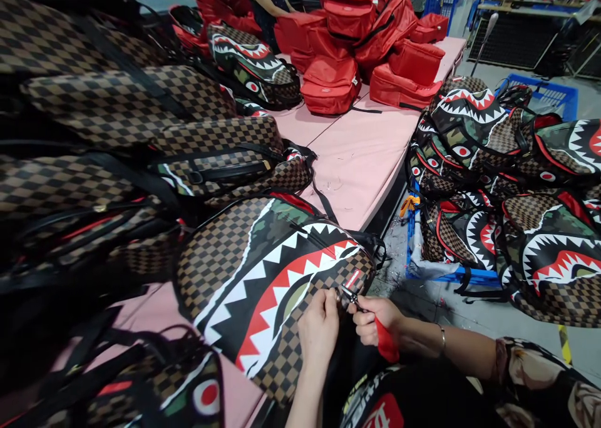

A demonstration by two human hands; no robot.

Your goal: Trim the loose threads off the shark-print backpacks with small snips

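A backpack (282, 290) with brown-and-black checks, camouflage and a toothed shark mouth lies on the table's near edge in front of me. My left hand (320, 325) is closed in a pinch at the backpack's near right part, beside a small red-and-white label (353, 278). What its fingertips grip is too small to make out. In my right hand (375, 320) is a small pair of scissors (349, 294), its blades pointing at the left fingertips. Red cloth (387, 341) hangs from that hand. The scissors' handles are mostly hidden by the fingers.
More checked backpacks (136, 102) are piled on the left of the pink table (357, 159). Red bags (328, 84) are heaped at its far end. On the right, a blue crate (427, 270) overflows with shark-mouth backpacks (474, 115). Another person (267, 5) stands behind the table.
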